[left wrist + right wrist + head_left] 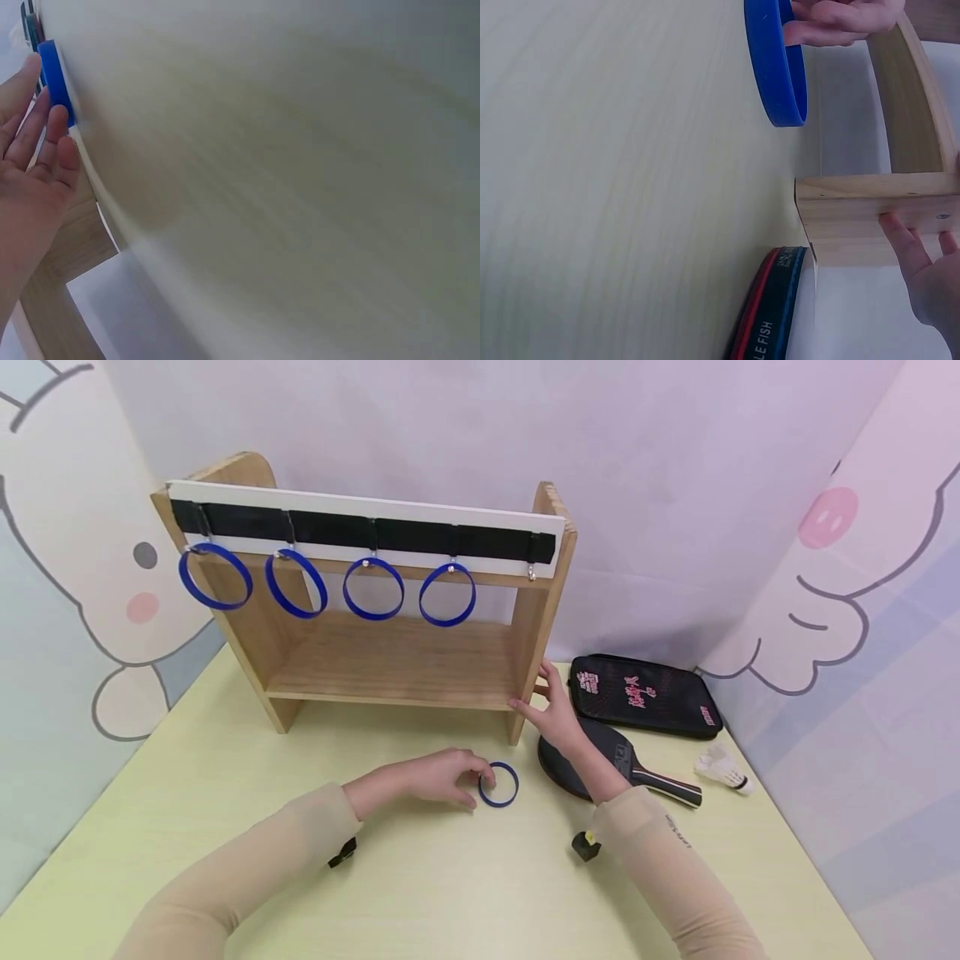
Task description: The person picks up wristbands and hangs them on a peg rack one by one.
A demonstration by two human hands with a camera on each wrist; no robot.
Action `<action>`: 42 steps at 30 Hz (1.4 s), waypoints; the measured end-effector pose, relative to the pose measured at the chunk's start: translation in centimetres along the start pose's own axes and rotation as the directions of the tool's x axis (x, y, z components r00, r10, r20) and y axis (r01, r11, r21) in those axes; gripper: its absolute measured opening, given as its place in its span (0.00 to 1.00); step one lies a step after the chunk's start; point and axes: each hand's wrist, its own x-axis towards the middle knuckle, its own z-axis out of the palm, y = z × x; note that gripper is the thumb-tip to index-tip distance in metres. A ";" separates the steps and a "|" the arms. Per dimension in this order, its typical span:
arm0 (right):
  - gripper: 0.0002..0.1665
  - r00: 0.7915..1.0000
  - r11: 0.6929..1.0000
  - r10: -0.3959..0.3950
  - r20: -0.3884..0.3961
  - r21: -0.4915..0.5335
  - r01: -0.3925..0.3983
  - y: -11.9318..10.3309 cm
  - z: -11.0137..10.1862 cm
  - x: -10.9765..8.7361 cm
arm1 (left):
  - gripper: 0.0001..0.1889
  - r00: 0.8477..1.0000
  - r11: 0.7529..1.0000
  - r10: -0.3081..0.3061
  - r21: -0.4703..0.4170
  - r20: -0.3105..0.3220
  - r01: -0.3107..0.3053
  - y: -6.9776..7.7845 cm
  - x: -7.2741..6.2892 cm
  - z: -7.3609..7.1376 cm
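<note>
A blue ring [515, 789] lies on the table in front of a wooden rack [397, 697]. My left hand [444, 777] is at the ring's left edge, a fingertip over its rim and the thumb apart from it. The right wrist view shows a finger of that hand reaching inside the ring [769, 71]. My right hand [557, 714] holds the rack's right side panel, thumb round the front edge and fingertips against the outer face [870, 214]. Several blue rings [447, 622] hang from hooks along the rack's top bar; the rightmost hook [532, 572] bears no ring.
Beneath my right forearm lies a black table tennis bat [611, 750], its handle pointing right. Behind it is a black bat case [645, 695] with red lettering. A white shuttlecock [722, 767] lies near the table's right edge. Walls with cartoon figures stand around the table.
</note>
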 end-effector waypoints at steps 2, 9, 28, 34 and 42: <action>0.47 1.000 1.000 0.004 0.005 0.000 -0.004 0.1 0.0 0.0 | 0.18 1.000 1.000 0.009 -0.007 0.006 -0.009 -0.2 0.1 0.0; 0.47 0.999 0.999 0.038 0.011 -0.011 -0.038 0.1 0.0 -0.1 | 0.13 1.000 0.996 0.024 -0.082 0.017 -0.022 -0.4 0.3 0.1; 0.48 0.999 0.999 0.034 0.008 -0.002 -0.034 0.0 -0.1 -0.2 | 0.10 0.993 0.987 0.086 -0.126 -0.083 -0.096 0.6 -0.3 -0.7; 0.47 0.999 0.999 0.034 0.000 -0.005 -0.034 0.0 0.0 -0.1 | 0.09 0.991 0.991 0.082 -0.097 -0.102 -0.092 0.9 -0.5 -1.2; 0.47 0.999 0.999 0.033 0.002 0.000 -0.033 -0.1 0.1 -0.1 | 0.07 0.988 0.990 0.092 -0.099 -0.124 -0.105 2.2 -0.8 -2.3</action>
